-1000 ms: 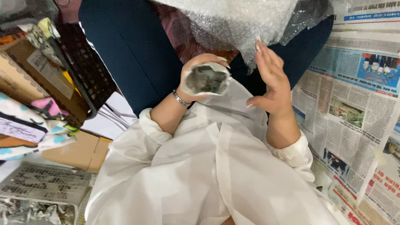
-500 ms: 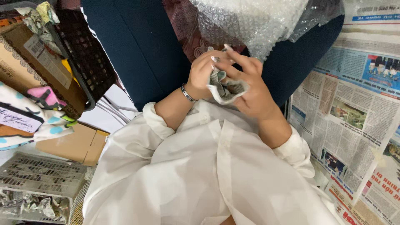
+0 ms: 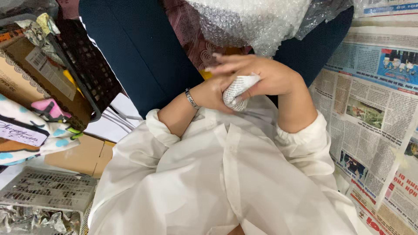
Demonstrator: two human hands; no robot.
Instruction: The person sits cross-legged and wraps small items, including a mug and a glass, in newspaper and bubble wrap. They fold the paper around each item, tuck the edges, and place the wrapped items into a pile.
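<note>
A small object wrapped in printed paper is pressed between both of my hands, just above my lap. My left hand, with a silver bracelet on the wrist, cups it from underneath. My right hand lies over the top of it with the fingers stretched to the left. Only the white, patterned edge of the paper bundle shows between the palms. Both arms wear white sleeves.
A sheet of bubble wrap lies over dark blue trousers ahead. Newspaper covers the floor on the right. On the left stand a black plastic crate, a cardboard box and a colourful printed package.
The paper-wrapped object first sat open in my left palm with my right hand raised beside it. My right hand has since come down over it and both hands have closed round the bundle.
</note>
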